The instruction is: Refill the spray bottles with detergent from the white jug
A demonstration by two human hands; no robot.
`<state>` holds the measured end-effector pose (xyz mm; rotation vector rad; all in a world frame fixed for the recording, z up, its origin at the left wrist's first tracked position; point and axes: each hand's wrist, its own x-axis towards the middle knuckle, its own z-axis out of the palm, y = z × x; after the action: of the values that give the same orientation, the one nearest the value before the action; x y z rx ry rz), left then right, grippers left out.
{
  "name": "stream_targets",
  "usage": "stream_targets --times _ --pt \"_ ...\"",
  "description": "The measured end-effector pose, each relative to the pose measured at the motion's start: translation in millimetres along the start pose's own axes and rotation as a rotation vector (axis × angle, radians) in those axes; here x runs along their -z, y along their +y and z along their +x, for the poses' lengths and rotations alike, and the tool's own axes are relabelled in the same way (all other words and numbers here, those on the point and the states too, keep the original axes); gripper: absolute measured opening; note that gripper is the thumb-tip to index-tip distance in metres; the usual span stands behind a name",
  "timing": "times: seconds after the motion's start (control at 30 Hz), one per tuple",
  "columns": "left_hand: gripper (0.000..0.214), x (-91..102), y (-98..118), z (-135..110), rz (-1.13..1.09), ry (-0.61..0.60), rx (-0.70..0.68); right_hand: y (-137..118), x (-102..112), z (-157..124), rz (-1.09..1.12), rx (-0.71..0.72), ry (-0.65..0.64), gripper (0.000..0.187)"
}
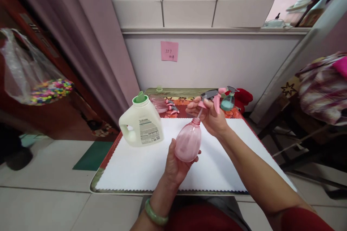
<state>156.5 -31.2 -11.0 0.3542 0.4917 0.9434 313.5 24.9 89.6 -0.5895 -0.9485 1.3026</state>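
My left hand [177, 164] is closed around the lower part of a pink, see-through spray bottle [189, 142], held tilted above the white mat. Over its open neck, my right hand [213, 117] grips a pink and grey trigger spray head [210, 96]. The thin dip tube [200, 112] runs from the spray head down to the bottle's mouth; how far it reaches inside I cannot make out. To the left stands a large whitish jug [145, 124] with a handle, a label and a green spout in its open top.
Behind the jug lie another pink spray bottle [158, 104] and pink-grey spray heads [172, 106]. A teal spray bottle [228, 101] stands at the back right beside a red item [244, 99]. A green cap [159, 88] sits at the table's back edge. A white mat [225, 169] covers the front.
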Motion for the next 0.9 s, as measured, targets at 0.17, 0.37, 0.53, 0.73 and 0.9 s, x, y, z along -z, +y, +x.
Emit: stream_targets --times 0.17,0.37,0.53,0.73,0.9 --pt "0.082 -5.9 0 -1 -0.012 0.006 0.026 2 -2 -6 -0.087 -0.042 -0.004 0.039" --pt "0.083 -9.0 2 -4 -0.008 0.027 0.084 30 2 -18 0.057 -0.180 -0.015 0.039" --pt "0.090 -13.7 5 -5 0.006 -0.002 0.170 27 7 -11 0.039 -0.183 -0.022 0.051" --pt "0.099 -18.6 14 -7 -0.093 -0.029 0.352 28 10 -9 0.049 -0.176 -0.046 0.050" --pt "0.093 -20.4 21 -9 -0.178 -0.058 0.500 29 13 -8 0.011 -0.153 -0.163 0.051"
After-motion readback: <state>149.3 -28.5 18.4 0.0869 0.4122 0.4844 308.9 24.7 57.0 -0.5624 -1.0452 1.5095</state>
